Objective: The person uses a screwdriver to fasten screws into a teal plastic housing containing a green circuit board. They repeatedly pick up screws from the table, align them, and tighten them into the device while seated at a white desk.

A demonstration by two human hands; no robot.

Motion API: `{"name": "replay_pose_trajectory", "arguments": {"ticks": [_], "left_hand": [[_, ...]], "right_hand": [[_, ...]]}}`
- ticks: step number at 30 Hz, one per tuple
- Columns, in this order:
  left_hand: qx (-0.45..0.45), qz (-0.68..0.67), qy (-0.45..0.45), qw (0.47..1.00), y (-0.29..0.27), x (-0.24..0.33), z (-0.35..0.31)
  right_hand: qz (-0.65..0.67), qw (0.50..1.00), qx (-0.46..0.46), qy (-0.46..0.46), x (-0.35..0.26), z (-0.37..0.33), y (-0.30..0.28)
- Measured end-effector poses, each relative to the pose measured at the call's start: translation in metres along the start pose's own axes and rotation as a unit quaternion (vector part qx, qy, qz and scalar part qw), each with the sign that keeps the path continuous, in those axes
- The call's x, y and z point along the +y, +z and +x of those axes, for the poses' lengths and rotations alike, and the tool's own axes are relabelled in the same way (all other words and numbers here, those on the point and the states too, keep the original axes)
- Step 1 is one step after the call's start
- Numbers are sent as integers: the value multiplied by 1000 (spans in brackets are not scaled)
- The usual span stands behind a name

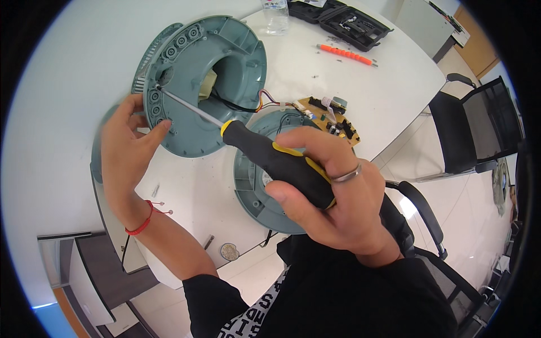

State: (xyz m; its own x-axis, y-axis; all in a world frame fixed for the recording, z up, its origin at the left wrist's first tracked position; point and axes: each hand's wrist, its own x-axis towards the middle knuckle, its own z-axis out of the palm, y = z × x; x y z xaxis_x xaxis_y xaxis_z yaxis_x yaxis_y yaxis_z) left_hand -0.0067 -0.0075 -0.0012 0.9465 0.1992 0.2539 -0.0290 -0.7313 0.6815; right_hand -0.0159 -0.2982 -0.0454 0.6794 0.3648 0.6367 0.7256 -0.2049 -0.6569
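Note:
A round grey-green plastic housing (236,42) stands tilted on its edge at the left of the table. My left hand (127,143) grips its near left rim, thumb on the inner face and fingers behind. In my right hand (344,191) is a black and yellow screwdriver (265,152), held by the handle. Its shaft reaches up-left, and the tip meets the housing's inner rim near a row of round posts. Wires run from the housing's central opening to a brown circuit board (329,119). Under the board and my right hand lies a second grey-green round part (248,197), partly covered.
An orange flexible rod (346,54) lies at the far side of the white table (389,90), near an open black tool case (355,25) and a clear bottle (275,17). A small round dish (229,252) sits by the near edge. Black chairs (473,127) stand at the right.

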Motion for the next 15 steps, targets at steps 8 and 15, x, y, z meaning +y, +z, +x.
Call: {"name": "replay_pose_trajectory", "arguments": {"ticks": [8, 15], "left_hand": [[-34, -8, -18, 999, -5, -2, 1], [-14, 8, 10, 1000, -3, -2, -2]], "right_hand": [[-18, 999, 34, -35, -1, -4, 10], [38, 997, 39, 56, -8, -9, 13]]}}
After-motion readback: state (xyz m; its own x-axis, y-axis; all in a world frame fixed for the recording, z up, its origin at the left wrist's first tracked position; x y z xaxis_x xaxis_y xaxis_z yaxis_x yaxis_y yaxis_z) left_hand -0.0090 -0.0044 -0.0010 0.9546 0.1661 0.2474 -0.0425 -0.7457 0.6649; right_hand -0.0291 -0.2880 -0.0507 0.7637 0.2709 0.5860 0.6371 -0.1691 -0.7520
